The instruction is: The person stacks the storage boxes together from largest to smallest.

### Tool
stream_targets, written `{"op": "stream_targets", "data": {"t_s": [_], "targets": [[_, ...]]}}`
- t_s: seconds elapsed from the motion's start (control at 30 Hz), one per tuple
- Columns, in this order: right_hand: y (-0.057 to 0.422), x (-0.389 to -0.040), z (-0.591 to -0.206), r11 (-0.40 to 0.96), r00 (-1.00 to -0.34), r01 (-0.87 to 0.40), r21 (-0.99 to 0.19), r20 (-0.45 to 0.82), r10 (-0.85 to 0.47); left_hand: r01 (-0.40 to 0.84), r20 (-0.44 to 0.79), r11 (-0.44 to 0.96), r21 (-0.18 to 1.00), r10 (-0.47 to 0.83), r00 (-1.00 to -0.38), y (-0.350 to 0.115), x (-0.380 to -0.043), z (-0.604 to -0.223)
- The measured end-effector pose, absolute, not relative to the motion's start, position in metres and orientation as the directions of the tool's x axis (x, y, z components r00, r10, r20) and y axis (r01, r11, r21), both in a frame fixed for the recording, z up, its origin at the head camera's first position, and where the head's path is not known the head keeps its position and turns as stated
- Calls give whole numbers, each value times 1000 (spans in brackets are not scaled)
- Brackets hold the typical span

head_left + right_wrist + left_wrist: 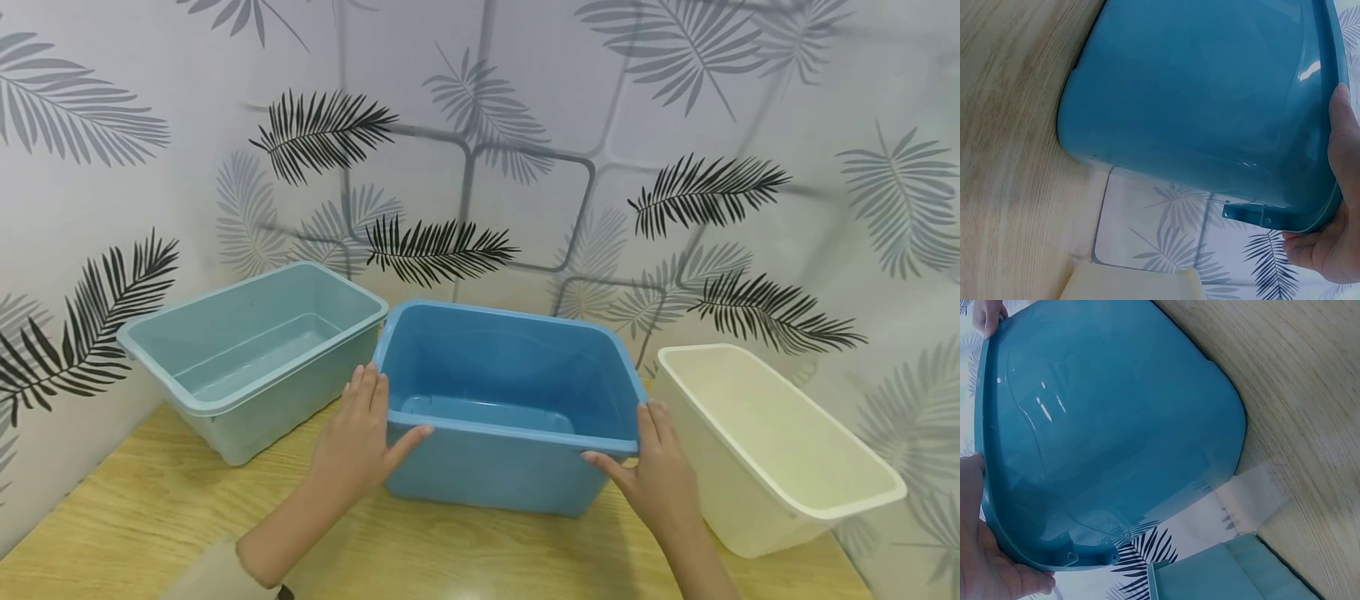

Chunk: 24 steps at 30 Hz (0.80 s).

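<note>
A blue plastic bin (495,467) stands upright on the wooden table, its inside bare in the head view. My left hand (356,437) grips its rim at the near left corner, thumb along the front and fingers on the left side. At the near right corner, my right hand (663,467) holds the rim in the same manner. The right wrist view shows the fingers (1310,250) of that hand beneath the rim's edge. In the left wrist view, the bin's wall (1116,412) fills most of the picture.
To the left stands a pale green bin (255,400), set at an angle. A cream bin (735,475) is close by on the right. Behind them rises a leaf-patterned wall (525,108). The wooden table (465,558) extends in front of the blue bin.
</note>
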State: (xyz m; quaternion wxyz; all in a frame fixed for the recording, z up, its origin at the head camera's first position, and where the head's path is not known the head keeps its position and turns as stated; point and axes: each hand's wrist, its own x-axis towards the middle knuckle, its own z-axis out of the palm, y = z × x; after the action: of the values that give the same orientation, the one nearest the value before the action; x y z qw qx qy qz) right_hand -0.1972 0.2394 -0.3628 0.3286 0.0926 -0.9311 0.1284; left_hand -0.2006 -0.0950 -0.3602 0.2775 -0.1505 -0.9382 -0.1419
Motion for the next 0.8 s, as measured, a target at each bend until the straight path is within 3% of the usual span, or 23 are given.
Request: {"op": "stream_targets", "data": {"t_s": [0.8], "targets": [[241, -188, -367, 951, -732, -266, -160, 676, -91, 360, 563, 910, 205, 191, -804, -95, -191, -361]]}}
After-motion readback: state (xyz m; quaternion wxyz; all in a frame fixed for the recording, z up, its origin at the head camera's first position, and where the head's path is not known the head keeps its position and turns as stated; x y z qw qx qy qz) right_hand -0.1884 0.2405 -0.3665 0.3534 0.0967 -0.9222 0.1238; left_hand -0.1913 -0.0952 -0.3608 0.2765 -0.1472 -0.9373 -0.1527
